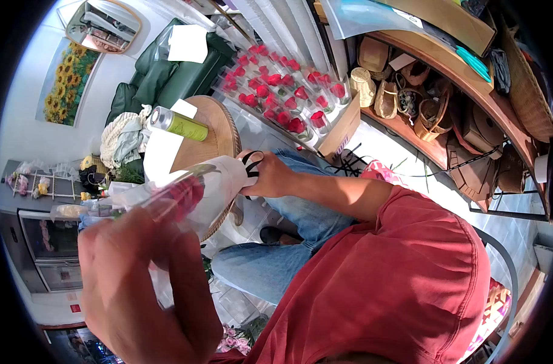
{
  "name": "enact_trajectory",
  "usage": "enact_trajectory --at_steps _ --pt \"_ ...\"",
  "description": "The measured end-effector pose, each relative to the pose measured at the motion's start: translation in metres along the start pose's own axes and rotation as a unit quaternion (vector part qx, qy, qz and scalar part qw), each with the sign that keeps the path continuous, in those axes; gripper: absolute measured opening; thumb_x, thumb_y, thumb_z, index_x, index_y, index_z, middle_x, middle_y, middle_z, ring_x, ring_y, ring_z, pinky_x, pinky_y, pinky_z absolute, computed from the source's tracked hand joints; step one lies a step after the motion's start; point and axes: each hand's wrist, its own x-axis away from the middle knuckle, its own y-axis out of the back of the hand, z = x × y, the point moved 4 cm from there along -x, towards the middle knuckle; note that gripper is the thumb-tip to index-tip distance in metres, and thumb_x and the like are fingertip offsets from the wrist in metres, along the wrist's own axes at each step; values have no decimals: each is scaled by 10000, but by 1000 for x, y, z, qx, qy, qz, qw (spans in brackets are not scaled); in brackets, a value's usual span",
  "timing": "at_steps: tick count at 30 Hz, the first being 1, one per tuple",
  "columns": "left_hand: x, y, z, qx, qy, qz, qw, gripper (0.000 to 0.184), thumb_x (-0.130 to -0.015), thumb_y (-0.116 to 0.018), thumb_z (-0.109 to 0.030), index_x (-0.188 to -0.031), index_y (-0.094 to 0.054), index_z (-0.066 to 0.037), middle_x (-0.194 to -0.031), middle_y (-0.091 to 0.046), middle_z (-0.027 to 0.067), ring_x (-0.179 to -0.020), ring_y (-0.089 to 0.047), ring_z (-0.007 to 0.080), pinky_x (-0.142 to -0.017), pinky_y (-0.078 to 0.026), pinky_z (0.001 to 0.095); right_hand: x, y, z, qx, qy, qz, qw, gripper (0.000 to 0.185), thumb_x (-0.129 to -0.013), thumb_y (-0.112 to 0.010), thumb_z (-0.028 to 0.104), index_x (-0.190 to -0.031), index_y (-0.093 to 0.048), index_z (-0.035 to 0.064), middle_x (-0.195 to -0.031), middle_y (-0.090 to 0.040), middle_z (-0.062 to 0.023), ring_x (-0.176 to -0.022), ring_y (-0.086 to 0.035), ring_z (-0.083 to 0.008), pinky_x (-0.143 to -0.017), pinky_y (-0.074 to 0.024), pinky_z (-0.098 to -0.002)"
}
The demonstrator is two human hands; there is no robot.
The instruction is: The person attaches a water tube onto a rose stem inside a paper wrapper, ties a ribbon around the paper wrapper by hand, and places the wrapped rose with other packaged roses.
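Observation:
A red-pink rose (pixel 188 193) in a clear plastic sleeve with a white lower part (pixel 228 173) lies slanted across the middle of the view. My right hand (pixel 267 175) is closed around the narrow white end of this sleeve. A thin black ribbon (pixel 252 159) loops out by those fingers. Close to the camera, my left hand (pixel 146 285) is slightly blurred, with thumb and fingers pinched at the bloom end of the clear sleeve. Part of the bloom is hidden behind the fingers.
A round wooden table (pixel 219 115) carries a green-and-silver can (pixel 179 124) and white paper. Many sleeved red roses (pixel 276 91) stand in a box beyond it. Shelves with baskets (pixel 434 115) are at right, a green sofa (pixel 185 73) behind, pink flowers (pixel 234 340) low down.

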Motion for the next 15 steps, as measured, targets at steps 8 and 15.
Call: enact_trajectory --at_steps 8,15 --pt "5 16 -17 -14 -45 52 998 289 -859 -706 79 -1146 -681 105 -797 -699 113 -606 -559 144 -579 -451 271 -1 1 5 -9 16 14 1000 405 -670 -876 191 -1006 -698 54 -966 -701 -78 -859 -721 -256 -787 -575 -342" --pt "17 6 -9 20 -43 81 996 277 -866 -708 62 -1123 -648 145 -831 -720 134 -618 -625 127 -550 -514 267 -2 2 9 -20 -4 8 1000 391 -666 -879 198 -979 -702 47 -975 -700 -82 -860 -720 -255 -795 -574 -339"
